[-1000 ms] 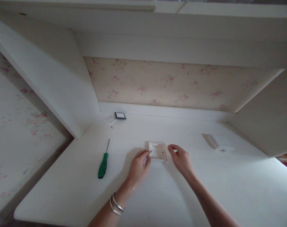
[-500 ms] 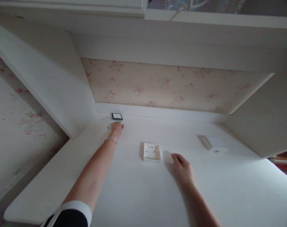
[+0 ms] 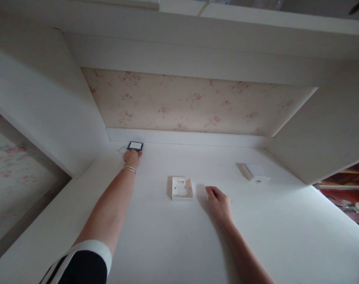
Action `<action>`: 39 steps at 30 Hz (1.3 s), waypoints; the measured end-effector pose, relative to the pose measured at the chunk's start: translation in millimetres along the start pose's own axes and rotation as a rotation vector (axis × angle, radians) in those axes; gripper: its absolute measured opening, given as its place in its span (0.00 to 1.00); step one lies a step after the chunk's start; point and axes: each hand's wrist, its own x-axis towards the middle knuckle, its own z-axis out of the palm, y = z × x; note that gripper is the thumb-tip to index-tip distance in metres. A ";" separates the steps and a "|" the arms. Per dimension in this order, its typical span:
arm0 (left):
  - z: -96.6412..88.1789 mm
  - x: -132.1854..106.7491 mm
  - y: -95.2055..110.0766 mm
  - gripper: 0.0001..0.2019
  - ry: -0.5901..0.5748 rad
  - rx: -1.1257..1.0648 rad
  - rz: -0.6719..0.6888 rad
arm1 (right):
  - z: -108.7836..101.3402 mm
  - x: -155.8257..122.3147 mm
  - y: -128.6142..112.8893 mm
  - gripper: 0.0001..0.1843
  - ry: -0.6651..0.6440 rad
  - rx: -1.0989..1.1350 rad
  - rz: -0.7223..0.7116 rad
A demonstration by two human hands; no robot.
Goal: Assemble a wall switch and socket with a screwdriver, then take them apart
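At the back left of the white surface, my left hand (image 3: 132,158) has its fingers closed over the near edge of a small flat square plate (image 3: 136,145) with a dark frame and a white middle. A thin clear square piece (image 3: 122,150) lies just left of that hand. My right hand (image 3: 220,204) hovers low over the surface with thumb and fingertips pinched; whatever they hold, if anything, is too small to make out. Left of those fingertips sits an open white square wall-socket back box (image 3: 182,188), hollow side up.
Another white box-shaped piece (image 3: 257,172) lies farther right. White side panels (image 3: 303,130) flank the surface, and a shelf (image 3: 191,29) overhangs the back. Floral wallpaper (image 3: 194,102) shows behind. Cluttered items (image 3: 345,203) appear past the right edge.
My left hand has reached farther back and met the dark-framed plate, which it stood just short of before. My right hand stays pinched near the back box. The view has shifted slightly right.
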 end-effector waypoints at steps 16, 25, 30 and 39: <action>-47.0 -151.9 -22.8 0.12 -0.488 0.095 -0.016 | 19.9 11.4 -21.3 0.19 0.253 0.659 0.178; -61.4 -191.7 -38.0 0.20 -0.862 0.275 -0.045 | 33.7 -6.2 -39.0 0.20 -0.076 0.653 0.112; -61.3 -197.9 -38.9 0.21 -0.918 0.334 -0.029 | 31.2 -14.1 -47.0 0.24 -0.185 0.633 0.071; -57.0 -200.5 -47.5 0.21 -0.812 0.214 -0.083 | 36.6 -10.9 -40.7 0.22 -0.199 0.746 0.111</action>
